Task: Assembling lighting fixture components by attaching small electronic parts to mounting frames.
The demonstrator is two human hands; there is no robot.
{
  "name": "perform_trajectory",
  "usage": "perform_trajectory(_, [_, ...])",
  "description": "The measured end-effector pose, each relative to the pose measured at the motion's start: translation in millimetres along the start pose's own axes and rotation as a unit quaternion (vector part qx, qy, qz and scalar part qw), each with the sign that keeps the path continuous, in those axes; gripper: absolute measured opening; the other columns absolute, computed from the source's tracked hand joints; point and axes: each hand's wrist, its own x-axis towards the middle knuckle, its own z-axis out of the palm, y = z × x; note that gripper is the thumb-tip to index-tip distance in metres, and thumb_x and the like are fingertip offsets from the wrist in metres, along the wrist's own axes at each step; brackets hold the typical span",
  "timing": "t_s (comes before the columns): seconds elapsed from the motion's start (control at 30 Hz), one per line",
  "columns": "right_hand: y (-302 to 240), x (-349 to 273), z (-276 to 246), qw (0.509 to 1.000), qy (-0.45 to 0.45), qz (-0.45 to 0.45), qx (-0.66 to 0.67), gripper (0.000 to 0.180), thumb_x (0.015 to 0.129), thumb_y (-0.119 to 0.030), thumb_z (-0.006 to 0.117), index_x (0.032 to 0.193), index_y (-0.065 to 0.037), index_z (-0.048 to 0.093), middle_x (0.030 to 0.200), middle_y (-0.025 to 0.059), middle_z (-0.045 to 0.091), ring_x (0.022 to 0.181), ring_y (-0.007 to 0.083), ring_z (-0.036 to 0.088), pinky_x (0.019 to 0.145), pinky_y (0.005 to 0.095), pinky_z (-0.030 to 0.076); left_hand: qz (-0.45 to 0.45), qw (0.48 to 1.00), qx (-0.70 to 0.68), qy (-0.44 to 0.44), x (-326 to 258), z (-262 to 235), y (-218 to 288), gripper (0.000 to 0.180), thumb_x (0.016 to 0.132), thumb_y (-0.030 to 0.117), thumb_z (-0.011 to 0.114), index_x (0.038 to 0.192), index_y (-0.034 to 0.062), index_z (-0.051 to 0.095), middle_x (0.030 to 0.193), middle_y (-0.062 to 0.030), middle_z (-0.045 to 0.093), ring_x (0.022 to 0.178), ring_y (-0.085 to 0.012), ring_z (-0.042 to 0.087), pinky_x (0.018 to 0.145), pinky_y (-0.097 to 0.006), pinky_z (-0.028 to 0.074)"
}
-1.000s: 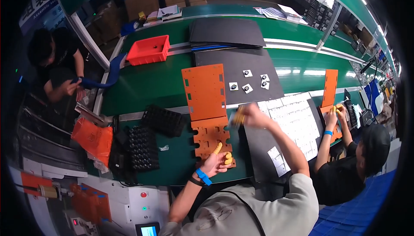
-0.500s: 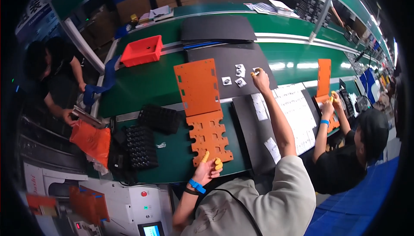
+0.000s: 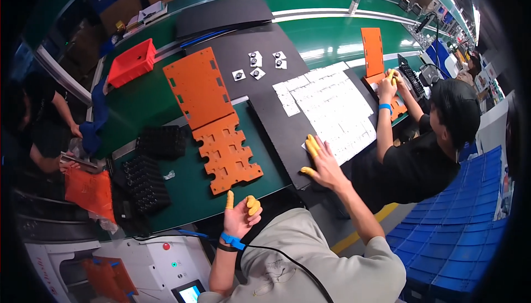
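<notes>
My right hand (image 3: 326, 166), with yellow finger cots, spreads its fingers over the near end of a black board (image 3: 271, 131). Its fingertips lie at the edge of white sheets (image 3: 334, 106) of printed pieces, with nothing visibly gripped. My left hand (image 3: 241, 217), also in finger cots, is raised just off the table's front edge, thumb apart from loosely bent fingers, holding nothing visible. Beyond it lies an orange hinged plate: a slotted upper panel (image 3: 199, 87) and a lower panel (image 3: 227, 151) full of cutouts. Several small white pieces with black round parts (image 3: 256, 73) rest on the farther black board.
Black ridged trays (image 3: 145, 184) and a small clear bag (image 3: 169, 175) lie left of the orange plate. A red bin (image 3: 131, 62) stands farther back. At the right a co-worker (image 3: 426, 137) handles another orange plate (image 3: 373, 54); another person (image 3: 47, 120) is at the left.
My right hand has drawn back from the small white pieces to the near end of the sheets, and its fingers have spread. My left hand has come away from the orange plate. The view has shifted.
</notes>
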Motion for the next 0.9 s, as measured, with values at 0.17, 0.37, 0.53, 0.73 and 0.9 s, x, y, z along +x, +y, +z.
perform_trajectory(0.17, [-43,17,33,0.999,0.048,0.015,-0.005,0.083,0.093,-0.054,0.054,0.146,0.007,0.036,0.155,0.0219,0.033,0.148,0.0364,0.024,0.12,0.0493,0.02,0.056,0.998,0.0,-0.021,-10,-2,-9,0.068,0.094,0.073,0.033,0.079,0.0081,0.045,0.069,-0.0032,0.039,0.057,-0.0139,0.034,0.047,-0.025,0.029])
perform_trajectory(0.37, [-47,62,57,0.992,0.108,0.068,0.009,0.075,0.091,-0.037,0.064,0.142,0.011,0.038,0.151,0.0263,0.036,0.146,0.0383,0.026,0.119,0.0489,0.022,0.1,0.995,-0.006,-0.024,5,6,-16,0.064,0.096,0.068,0.035,0.079,0.0081,0.047,0.07,-0.0032,0.04,0.057,-0.0145,0.034,0.047,-0.026,0.028])
perform_trajectory(0.53, [-61,62,50,0.996,0.081,0.012,0.036,0.075,0.082,-0.022,0.072,0.141,0.011,0.04,0.15,0.0274,0.037,0.146,0.0389,0.027,0.119,0.0481,0.024,0.134,0.99,0.029,-0.023,11,7,-8,0.062,0.099,0.065,0.033,0.085,0.0075,0.053,0.073,-0.0033,0.045,0.057,-0.0145,0.036,0.048,-0.026,0.029])
perform_trajectory(0.73, [-79,60,75,0.982,0.176,-0.011,0.069,0.037,0.082,0.004,0.058,0.118,0.01,0.06,0.133,0.0271,0.055,0.131,0.0409,0.048,0.108,0.0454,0.043,0.177,0.978,0.106,0.017,58,7,13,0.055,0.102,0.059,0.034,0.087,0.0095,0.056,0.074,-0.0016,0.05,0.056,-0.0125,0.038,0.05,-0.025,0.031])
perform_trajectory(0.9, [-75,59,73,0.961,0.236,0.013,0.144,0.027,0.089,-0.002,0.057,0.114,0.002,0.065,0.121,0.0253,0.062,0.111,0.04,0.061,0.09,0.0434,0.054,0.196,0.973,0.12,-0.02,94,-2,26,0.053,0.103,0.054,0.036,0.091,0.0075,0.058,0.076,-0.003,0.052,0.058,-0.0123,0.039,0.053,-0.025,0.033])
